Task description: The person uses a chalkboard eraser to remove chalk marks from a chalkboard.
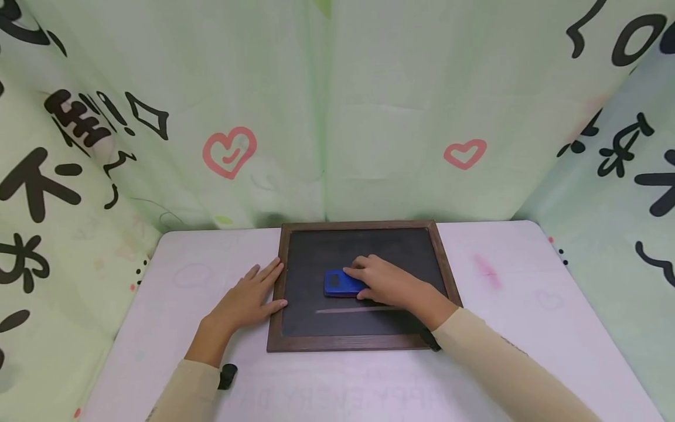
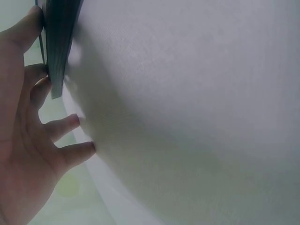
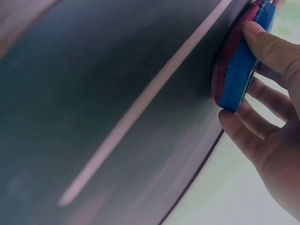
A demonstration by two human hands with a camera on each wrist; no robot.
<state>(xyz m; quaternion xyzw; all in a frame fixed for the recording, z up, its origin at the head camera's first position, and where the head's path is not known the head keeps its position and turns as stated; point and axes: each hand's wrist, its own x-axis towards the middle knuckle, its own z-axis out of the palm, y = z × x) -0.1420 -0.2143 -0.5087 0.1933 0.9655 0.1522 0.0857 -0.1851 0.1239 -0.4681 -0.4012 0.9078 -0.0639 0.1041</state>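
A pale green curtain point(image 1: 337, 105) printed with black characters and pink hearts hangs behind and to both sides of the chalkboard, closing it in on three sides. Under the chalkboard lies the bench point(image 1: 527, 328), white with faint pink marks, one smudge showing well to the right of the chalkboard's frame.

The chalkboard point(image 1: 316, 252) lies flat at the middle of the bench, a dark slate in a brown wooden frame, its far edge close to the curtain. A pale chalk line point(image 1: 353, 309) runs across the near part of the chalkboard, roughly parallel to its near edge; in the right wrist view the same line point(image 3: 140, 105) crosses the slate just beside the eraser.

The right hand point(image 1: 387, 281) rests over the middle of the chalkboard, fingers curled round a blue eraser point(image 1: 340, 283), thumb on one side and fingertips on the other. The eraser's reddish pad point(image 3: 225, 65) is pressed flat against the chalkboard.

The left hand point(image 1: 248, 299) lies flat on the bench, fingers straight and spread, at the chalkboard's left frame edge; the thumb point(image 2: 23, 30) and fingertips touch the frame point(image 2: 58, 42), gripping nothing.
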